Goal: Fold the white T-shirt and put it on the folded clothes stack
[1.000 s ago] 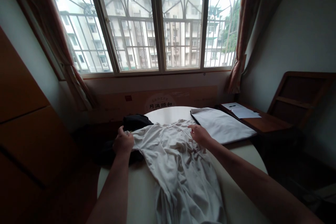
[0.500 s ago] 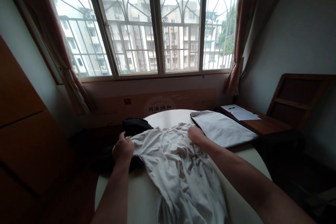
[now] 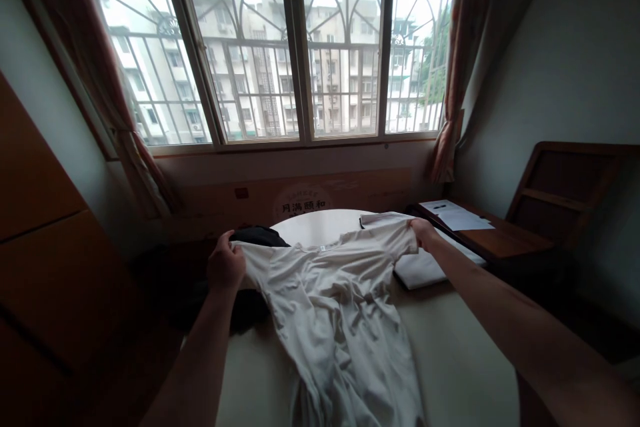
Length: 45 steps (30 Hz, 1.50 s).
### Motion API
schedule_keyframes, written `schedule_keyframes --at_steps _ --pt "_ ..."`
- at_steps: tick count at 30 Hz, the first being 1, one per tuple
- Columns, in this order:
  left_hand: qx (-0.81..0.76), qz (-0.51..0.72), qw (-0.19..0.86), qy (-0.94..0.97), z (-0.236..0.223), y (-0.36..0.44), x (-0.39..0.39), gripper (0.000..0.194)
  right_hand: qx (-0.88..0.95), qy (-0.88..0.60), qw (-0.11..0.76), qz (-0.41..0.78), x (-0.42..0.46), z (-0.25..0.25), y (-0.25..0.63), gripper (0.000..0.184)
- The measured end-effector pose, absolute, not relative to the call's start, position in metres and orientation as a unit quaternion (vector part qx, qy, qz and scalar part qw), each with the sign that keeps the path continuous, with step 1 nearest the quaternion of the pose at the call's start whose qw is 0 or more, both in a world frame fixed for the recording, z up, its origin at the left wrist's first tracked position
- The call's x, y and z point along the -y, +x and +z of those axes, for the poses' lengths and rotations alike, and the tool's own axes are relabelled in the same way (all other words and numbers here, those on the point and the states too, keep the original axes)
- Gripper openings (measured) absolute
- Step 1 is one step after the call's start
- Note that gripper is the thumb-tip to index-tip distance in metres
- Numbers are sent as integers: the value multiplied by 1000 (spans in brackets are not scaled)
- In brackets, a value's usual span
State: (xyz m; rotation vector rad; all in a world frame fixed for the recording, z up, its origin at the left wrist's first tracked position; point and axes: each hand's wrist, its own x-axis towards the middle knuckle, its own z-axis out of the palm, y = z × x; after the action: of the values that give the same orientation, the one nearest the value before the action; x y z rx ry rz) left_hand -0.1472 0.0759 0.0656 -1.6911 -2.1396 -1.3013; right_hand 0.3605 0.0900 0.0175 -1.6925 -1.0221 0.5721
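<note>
This looks like a room in a home: patterned curtains (image 3: 445, 127) tied back beside a barred window (image 3: 255, 53) at twelve o'clock, apartment buildings (image 3: 330, 73) outside, a round white counter (image 3: 465, 340) at six o'clock, orange-brown wooden cabinetry (image 3: 40, 267) at nine o'clock, and a wooden chair (image 3: 555, 197) at three o'clock against a plain wall (image 3: 575, 67).

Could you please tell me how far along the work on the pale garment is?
Both sleeves look drawn out sideways. The left hand holds one sleeve end, the right hand the other. What seems left is the garment's body, which lies creased and bunched on the table.
</note>
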Motion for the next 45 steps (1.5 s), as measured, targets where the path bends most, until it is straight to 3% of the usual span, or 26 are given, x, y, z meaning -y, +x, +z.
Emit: schedule_keyframes --at_steps 5,7,9,13,18,24,36,41,45 --pt "800 -202 -34 -564 59 -193 -80 45 449 -773 387 226 -74 7 384 11" --pt "816 -126 -33 -563 59 -205 -77 39 474 -792 334 192 -74 10 390 10" --pt "823 -79 8 -562 64 -207 -73 35 503 -800 297 137 -77 18 392 22" --pt "777 -60 107 -618 83 -172 -81 40 580 -770 261 43 -98 37 370 42" --pt "654 -11 132 -745 79 -93 -126 34 677 -706 204 45 -137 32 297 43" --pt "614 11 135 -777 46 -42 -172 38 692 -701 148 92 -179 1 236 46" --pt "631 15 43 -775 19 -43 -222 26 645 -705 130 267 -222 -18 210 23" --pt "643 -55 23 -764 34 -46 -248 25 610 -702 224 291 -243 -14 223 10" --pt "662 -106 29 -741 54 -41 -271 29 606 -687 307 256 -263 -1 228 25"
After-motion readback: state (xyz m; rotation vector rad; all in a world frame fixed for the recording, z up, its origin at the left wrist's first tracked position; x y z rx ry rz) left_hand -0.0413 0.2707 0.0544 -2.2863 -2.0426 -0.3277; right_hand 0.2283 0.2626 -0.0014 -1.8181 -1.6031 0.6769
